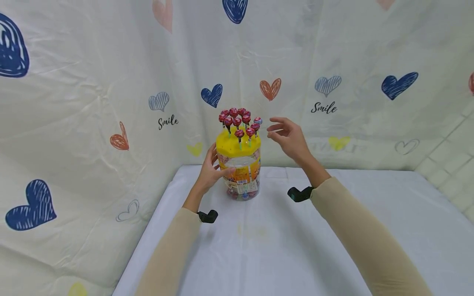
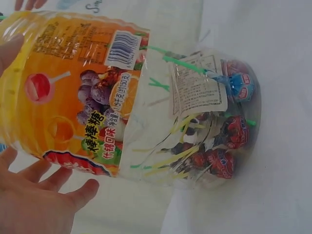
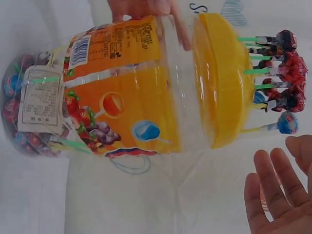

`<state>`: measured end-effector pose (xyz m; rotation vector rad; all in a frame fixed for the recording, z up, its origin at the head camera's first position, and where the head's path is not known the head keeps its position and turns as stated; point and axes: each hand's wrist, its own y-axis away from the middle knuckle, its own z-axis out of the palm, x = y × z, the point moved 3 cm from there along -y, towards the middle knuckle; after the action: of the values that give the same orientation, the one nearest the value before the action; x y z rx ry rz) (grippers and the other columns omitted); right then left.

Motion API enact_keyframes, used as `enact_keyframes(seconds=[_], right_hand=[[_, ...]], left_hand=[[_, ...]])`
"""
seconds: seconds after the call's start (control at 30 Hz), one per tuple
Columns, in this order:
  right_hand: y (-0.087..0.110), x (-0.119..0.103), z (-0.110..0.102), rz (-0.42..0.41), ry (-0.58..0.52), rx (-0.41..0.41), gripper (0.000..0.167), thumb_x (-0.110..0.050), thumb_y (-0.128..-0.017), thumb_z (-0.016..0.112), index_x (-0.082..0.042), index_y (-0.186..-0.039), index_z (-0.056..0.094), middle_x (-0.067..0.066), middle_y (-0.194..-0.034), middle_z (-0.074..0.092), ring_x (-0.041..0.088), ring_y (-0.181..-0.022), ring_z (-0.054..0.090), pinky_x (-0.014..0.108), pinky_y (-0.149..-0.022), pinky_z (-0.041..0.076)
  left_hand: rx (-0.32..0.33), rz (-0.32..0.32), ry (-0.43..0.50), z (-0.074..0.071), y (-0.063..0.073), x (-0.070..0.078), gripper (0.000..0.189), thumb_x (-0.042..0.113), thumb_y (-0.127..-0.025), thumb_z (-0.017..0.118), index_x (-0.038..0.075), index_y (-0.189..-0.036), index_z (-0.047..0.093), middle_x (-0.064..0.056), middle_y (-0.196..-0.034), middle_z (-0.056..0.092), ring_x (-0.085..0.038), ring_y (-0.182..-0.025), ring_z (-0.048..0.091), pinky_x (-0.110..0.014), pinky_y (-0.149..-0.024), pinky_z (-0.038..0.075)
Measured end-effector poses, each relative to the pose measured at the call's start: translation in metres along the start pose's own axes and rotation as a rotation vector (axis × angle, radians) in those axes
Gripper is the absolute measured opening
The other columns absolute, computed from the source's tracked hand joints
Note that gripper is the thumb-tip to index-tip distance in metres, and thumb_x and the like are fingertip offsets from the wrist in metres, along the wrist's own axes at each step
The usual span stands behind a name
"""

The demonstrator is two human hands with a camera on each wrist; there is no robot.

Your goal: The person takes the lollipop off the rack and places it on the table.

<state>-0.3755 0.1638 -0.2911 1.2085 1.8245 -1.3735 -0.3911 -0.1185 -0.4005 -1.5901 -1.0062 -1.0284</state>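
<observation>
Left hand [image 1: 209, 176]: grip curled round jar [image 1: 245, 174]
Right hand [image 1: 290, 139]: grip relaxed, parted, empty, right of lollipops [image 1: 237, 121]
Lollipops: standing in yellow lid [image 1: 231, 147]
Jar: upright on tabletop [image 1: 240, 255]

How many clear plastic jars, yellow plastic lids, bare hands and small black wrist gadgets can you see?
Clear plastic jar: 1
Yellow plastic lid: 1
Bare hands, left hand and right hand: 2
Small black wrist gadgets: 2
Total: 6
</observation>
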Motion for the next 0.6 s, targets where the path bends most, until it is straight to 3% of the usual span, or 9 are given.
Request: enact_keyframes(seconds=[0.3,0.43,0.6], right_hand=[[-0.018,-0.003,0.013,-0.003,-0.025,-0.017,0.044,-0.014,-0.1,0.067,-0.013,-0.142,0.057,0.018,-0.126,0.068,0.032,-0.105,0.069,0.034,-0.096,0.06],[-0.023,-0.002,0.018,0.009,-0.031,-0.017,0.044,-0.014,-0.099,0.068,-0.015,-0.142,0.058,0.016,-0.126,0.068,0.028,-0.105,0.07,0.041,-0.099,0.059],[-0.027,-0.001,0.022,0.009,-0.022,-0.019,0.044,-0.014,-0.099,0.068,-0.015,-0.142,0.058,0.015,-0.125,0.067,0.028,-0.106,0.069,0.044,-0.1,0.059]], left_hand=[[-0.047,-0.025,0.033,0.001,-0.008,-0.006,0.102,0.027,-0.085,0.084,0.045,-0.16,0.016,-0.001,-0.164,0.034,-0.03,-0.151,0.03,-0.067,-0.122,0.026],[-0.071,-0.01,0.04,0.003,-0.011,-0.005,0.102,0.017,-0.088,0.081,0.047,-0.159,0.014,0.0,-0.16,0.038,-0.028,-0.148,0.035,-0.064,-0.122,0.029],[-0.087,0.014,0.066,0.007,-0.014,-0.005,0.102,0.017,-0.087,0.082,0.048,-0.157,0.014,0.001,-0.157,0.04,-0.029,-0.145,0.039,-0.064,-0.123,0.029]])
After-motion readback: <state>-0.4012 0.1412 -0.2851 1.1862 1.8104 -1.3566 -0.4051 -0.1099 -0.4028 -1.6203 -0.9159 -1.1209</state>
